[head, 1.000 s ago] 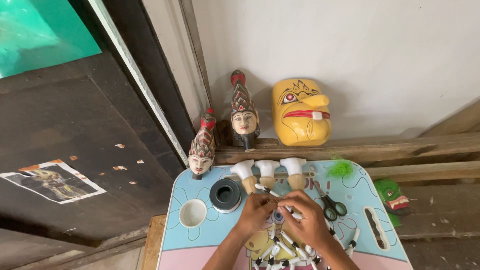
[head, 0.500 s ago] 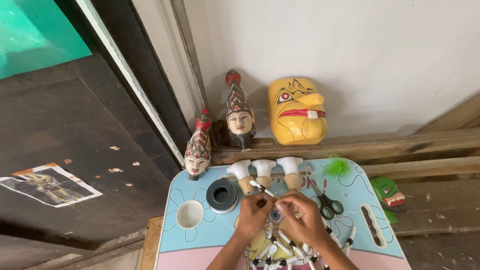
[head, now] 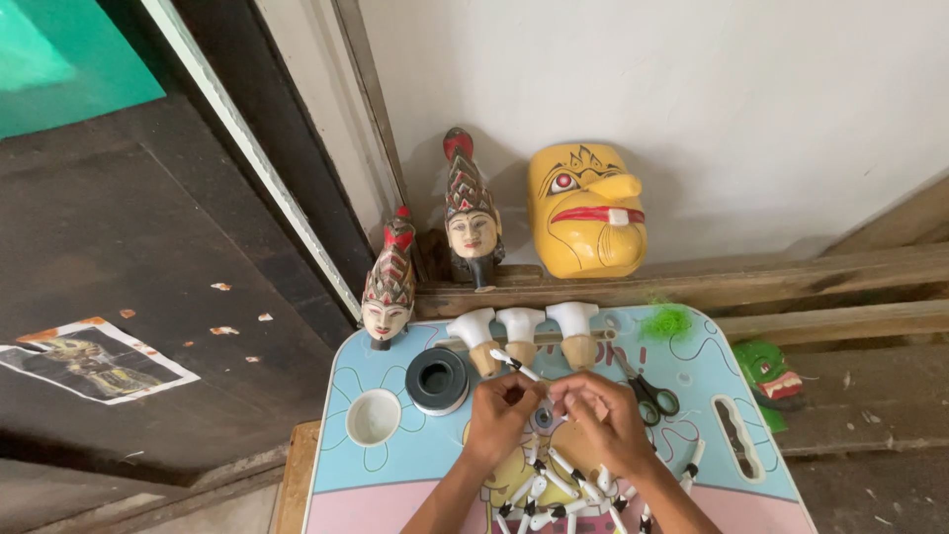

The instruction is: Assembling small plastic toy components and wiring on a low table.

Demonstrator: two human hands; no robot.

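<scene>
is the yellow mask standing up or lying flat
Standing up. The yellow mask rests on the wooden ledge and leans back against the white wall, face outward.

A single head-worn camera looks steeply down and forward over the tabletop (head: 395, 465), close above the person's left hand (head: 501, 420) and right hand (head: 603, 420) at the bottom edge of the frame. Beyond them the view reaches the white wall (head: 712, 89), where a yellow mask (head: 585, 211) leans, and takes in dark floor (head: 129, 257) to the left.
</scene>
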